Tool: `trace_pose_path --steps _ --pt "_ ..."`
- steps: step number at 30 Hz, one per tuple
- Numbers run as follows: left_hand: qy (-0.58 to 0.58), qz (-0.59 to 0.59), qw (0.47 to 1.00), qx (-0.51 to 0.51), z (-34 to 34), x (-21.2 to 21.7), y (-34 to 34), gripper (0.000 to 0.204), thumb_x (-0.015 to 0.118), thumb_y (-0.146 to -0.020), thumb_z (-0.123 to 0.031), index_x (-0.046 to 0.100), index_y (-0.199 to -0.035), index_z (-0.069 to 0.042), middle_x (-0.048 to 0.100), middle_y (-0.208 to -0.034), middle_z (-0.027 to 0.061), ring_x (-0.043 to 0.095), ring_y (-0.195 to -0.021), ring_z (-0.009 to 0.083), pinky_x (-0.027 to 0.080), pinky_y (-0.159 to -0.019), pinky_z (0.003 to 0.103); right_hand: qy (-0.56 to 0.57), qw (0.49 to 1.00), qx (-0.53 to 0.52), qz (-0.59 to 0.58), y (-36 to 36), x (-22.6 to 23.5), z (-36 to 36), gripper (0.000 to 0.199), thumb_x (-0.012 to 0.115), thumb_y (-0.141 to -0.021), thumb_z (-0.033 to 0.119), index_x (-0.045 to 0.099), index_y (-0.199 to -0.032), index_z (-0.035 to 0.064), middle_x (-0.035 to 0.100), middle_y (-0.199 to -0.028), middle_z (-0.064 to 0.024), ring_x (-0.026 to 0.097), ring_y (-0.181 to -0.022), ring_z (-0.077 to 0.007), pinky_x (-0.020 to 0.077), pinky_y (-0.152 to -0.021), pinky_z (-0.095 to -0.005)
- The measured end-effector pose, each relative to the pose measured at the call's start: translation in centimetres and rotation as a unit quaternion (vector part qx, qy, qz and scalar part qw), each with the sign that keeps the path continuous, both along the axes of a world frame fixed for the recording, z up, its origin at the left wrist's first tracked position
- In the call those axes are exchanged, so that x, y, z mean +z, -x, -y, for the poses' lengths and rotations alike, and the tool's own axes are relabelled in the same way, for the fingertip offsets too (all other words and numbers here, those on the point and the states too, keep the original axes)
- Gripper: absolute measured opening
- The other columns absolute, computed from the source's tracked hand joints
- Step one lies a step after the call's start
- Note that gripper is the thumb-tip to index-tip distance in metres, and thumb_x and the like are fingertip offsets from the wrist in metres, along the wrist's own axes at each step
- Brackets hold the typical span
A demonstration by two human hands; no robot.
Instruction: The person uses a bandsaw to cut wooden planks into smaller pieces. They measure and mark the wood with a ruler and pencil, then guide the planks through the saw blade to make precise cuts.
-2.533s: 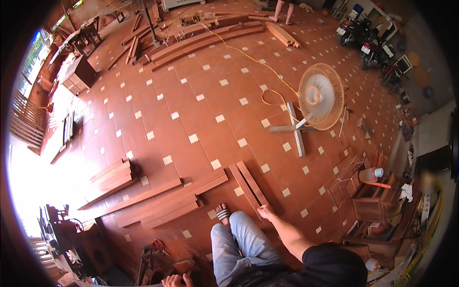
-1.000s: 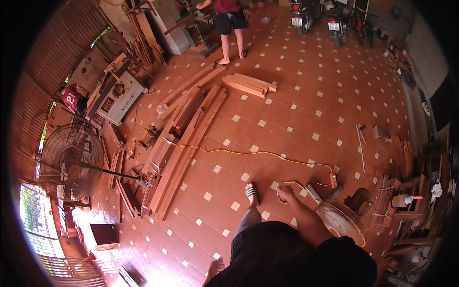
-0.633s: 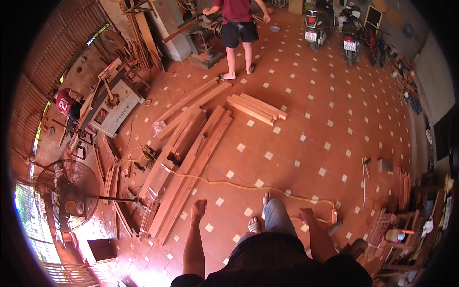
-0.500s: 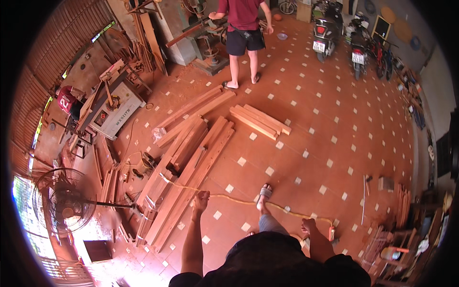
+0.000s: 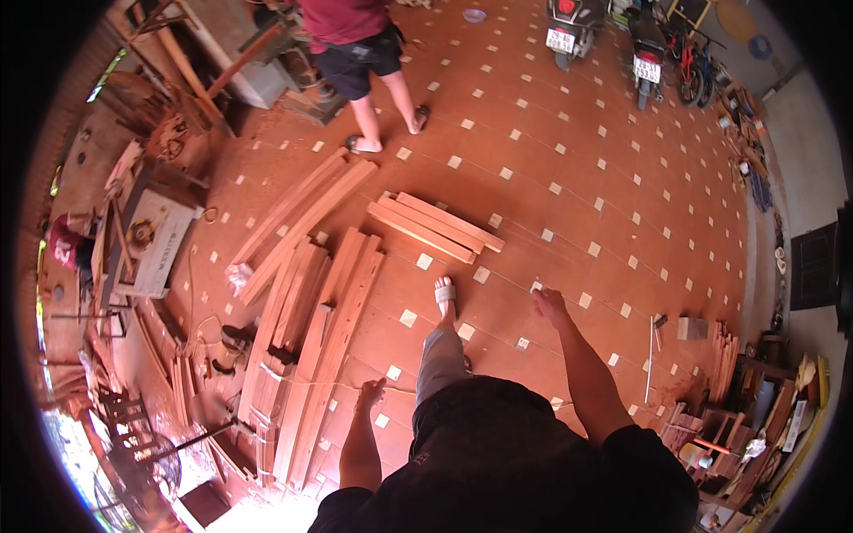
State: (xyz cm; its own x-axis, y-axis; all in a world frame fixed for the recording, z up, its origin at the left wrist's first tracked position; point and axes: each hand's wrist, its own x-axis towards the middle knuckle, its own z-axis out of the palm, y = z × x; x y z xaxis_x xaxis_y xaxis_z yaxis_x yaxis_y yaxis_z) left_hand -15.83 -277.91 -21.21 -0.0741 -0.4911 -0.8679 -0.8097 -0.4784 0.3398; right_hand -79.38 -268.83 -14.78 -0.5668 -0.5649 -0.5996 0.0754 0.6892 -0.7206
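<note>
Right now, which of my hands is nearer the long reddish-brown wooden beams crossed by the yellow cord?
Left. Your left hand hangs just right of the beams; your right hand is farther right and forward, over the tiled floor.

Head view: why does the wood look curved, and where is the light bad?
Head view: the fisheye lens bends the long timbers and leaves black corners; head view, lower left: glare whitens the floor; head view, bottom: the black shirt shows little detail.

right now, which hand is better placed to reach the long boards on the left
Probably the left hand: it appears right beside the long boards, while the right hand is farther across, over the tiled floor.
</note>
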Motion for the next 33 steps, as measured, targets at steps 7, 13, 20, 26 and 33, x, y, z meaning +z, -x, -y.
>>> trace_pose_path --steps 7,13,20,26,33 --pt "0.141 -0.02 0.989 -0.035 16.6 -7.9 20.2 0.049 0.072 -0.101 -0.049 0.08 -0.113 -0.001 0.083 -0.107 0.0196 0.082 -0.096 0.0349 0.063 -0.09 0.047 -0.088 0.992 -0.055 0.071 11.4 -14.8 10.2 0.034 0.076 -0.104 0.038 0.07 -0.092 0.0065 0.067 -0.072 -0.0038 0.063 -0.058 -0.0141 0.0498 -0.05 -0.0305" --pt "0.265 -0.122 0.947 -0.134 22.5 -10.3 37.6 0.024 0.079 -0.099 -0.026 0.078 -0.111 -0.004 0.081 -0.104 0.0196 0.08 -0.094 0.0391 0.065 -0.083 0.047 -0.145 0.969 -0.141 0.14 13.6 -33.2 21.6 0.033 0.076 -0.104 0.042 0.075 -0.102 0.0093 0.067 -0.076 -0.0012 0.06 -0.06 -0.0119 0.0513 -0.051 -0.0302" --pt "0.167 -0.224 0.937 -0.209 28.5 -21.6 58.2 0.026 0.084 -0.095 -0.023 0.079 -0.116 -0.009 0.08 -0.11 0.0154 0.078 -0.101 0.0363 0.063 -0.087 0.047 -0.25 0.886 -0.285 0.267 23.2 -59.9 22.7 0.071 0.063 -0.104 0.066 0.061 -0.15 0.0118 0.061 -0.153 -0.019 0.057 -0.141 -0.0313 0.0472 -0.117 -0.0518" --pt "0.069 -0.176 0.965 -0.18 25.5 -27.0 59.0 0.027 0.083 -0.096 -0.025 0.078 -0.117 -0.008 0.082 -0.11 0.0155 0.08 -0.098 0.035 0.063 -0.087 0.047 -0.18 0.885 -0.34 0.262 19.6 -72.2 24.9 0.089 0.062 -0.102 0.074 0.058 -0.156 0.0025 0.057 -0.16 -0.0218 0.05 -0.149 -0.0353 0.038 -0.124 -0.0591" --pt "0.01 -0.091 0.976 -0.198 25.3 -27.5 56.4 0.031 0.078 -0.099 -0.027 0.077 -0.12 -0.004 0.081 -0.115 0.0177 0.079 -0.102 0.0368 0.062 -0.091 0.048 -0.223 0.858 -0.293 0.358 14.0 -75.0 30.0 0.073 0.055 -0.111 0.055 0.05 -0.162 0.002 0.052 -0.167 -0.022 0.047 -0.155 -0.0394 0.0349 -0.125 -0.0651"
